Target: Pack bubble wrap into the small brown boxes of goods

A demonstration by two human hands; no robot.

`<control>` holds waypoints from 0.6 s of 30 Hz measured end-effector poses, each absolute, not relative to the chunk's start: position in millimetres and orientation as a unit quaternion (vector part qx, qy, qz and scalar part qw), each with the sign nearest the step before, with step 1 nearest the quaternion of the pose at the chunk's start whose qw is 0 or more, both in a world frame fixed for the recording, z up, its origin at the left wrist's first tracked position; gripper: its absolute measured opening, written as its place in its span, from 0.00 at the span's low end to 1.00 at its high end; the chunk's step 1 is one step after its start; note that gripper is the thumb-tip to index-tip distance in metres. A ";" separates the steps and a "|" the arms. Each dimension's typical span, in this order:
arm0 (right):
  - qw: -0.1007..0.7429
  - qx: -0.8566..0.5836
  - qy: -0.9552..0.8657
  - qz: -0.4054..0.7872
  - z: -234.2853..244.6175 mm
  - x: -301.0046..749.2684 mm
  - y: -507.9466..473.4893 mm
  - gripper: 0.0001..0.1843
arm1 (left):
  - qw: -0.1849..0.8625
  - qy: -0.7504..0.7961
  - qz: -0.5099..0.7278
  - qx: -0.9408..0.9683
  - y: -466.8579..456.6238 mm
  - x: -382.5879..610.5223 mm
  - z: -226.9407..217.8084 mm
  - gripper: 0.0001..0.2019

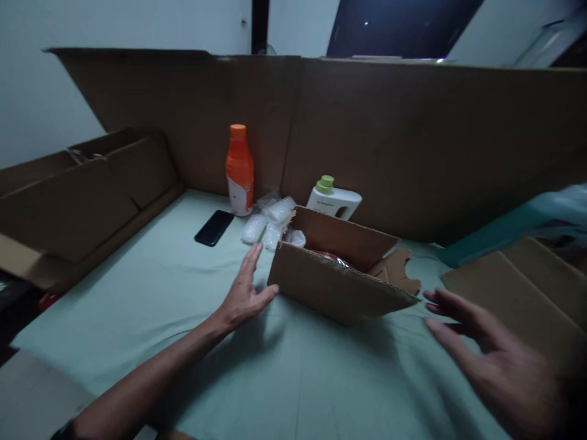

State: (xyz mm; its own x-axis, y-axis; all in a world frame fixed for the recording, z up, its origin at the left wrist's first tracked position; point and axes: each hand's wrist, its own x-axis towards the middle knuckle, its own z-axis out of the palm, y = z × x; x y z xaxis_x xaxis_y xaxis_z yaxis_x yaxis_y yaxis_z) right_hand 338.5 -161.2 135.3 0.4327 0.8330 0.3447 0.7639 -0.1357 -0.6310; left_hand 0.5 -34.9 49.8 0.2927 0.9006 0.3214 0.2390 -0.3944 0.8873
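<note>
An open cardboard box [339,293] with torn edges rests on the green cloth, slightly tilted to my view. Inside it I can make out bubble wrap and something reddish and shiny, mostly hidden by the front wall. My left hand [245,296] is beside the box's left end, fingers stretched and thumb apart, very near its corner; whether it touches I cannot tell. Off the right end hovers my right hand [481,348], somewhat blurred, fingers apart from the thumb and holding nothing. A torn flap [397,272] stands at the box's right end.
Behind the box are an orange bottle [239,174], bubble-wrapped pieces [270,220] and a white bottle with a green cap [334,198]. A black phone [214,228] lies left of them. Cardboard walls [389,140] enclose the back; another cardboard piece [518,293] and a teal package [513,226] are at right.
</note>
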 end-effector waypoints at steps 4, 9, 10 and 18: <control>0.442 -0.697 -0.526 0.203 85.3 300.3 -117.1 0.37 | 0.483 0.382 0.425 0.664 -12.5 25.7 47.0 0.47; 0.461 -0.712 -0.502 0.169 90.2 309.9 -123.1 0.32 | 0.519 0.351 0.465 0.625 -32.8 69.9 61.1 0.46; 0.453 -0.723 -0.499 0.154 93.2 318.7 -138.8 0.30 | 0.520 0.339 0.459 0.636 -45.4 75.1 63.1 0.47; 0.451 -0.650 -0.573 0.213 96.5 254.2 -187.6 0.26 | 0.456 0.468 0.479 0.586 -134.5 -7.7 63.9 0.38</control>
